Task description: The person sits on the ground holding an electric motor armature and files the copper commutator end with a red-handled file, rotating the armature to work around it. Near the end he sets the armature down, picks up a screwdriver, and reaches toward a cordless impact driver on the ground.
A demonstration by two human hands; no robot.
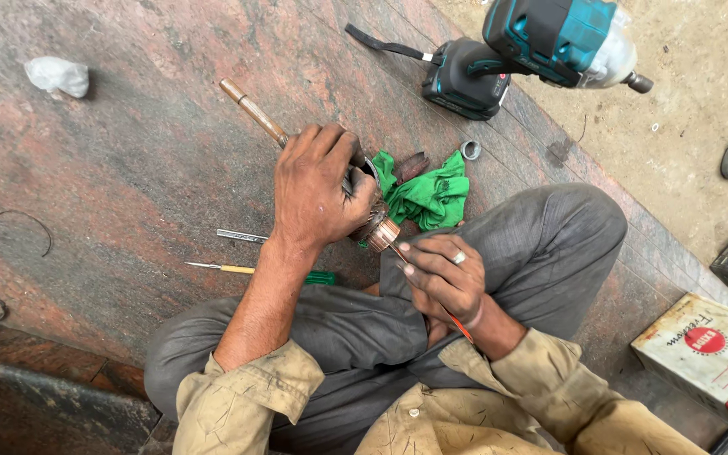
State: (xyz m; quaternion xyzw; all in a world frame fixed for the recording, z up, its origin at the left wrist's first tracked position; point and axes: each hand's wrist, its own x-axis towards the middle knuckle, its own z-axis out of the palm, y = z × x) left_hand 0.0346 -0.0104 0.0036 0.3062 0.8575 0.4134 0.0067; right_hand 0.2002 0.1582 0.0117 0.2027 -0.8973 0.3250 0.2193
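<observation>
Clearly mid-job: the left hand (318, 185) wraps its fingers tight around a motor rotor (378, 226), held over the lap by the green rag (427, 195). The right hand (441, 278) pinches a thin orange-handled tool (458, 323) against its coppery, grimy end. Judging by that dirt, cleaning seems unfinished. A teal drill (541, 46) lies far right; a small screwdriver (259, 271) rests to the left.

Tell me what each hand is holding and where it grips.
The left hand wraps the body of a motor armature. The right hand pinches a thin orange-handled tool near its tip, against the armature's copper end.
</observation>
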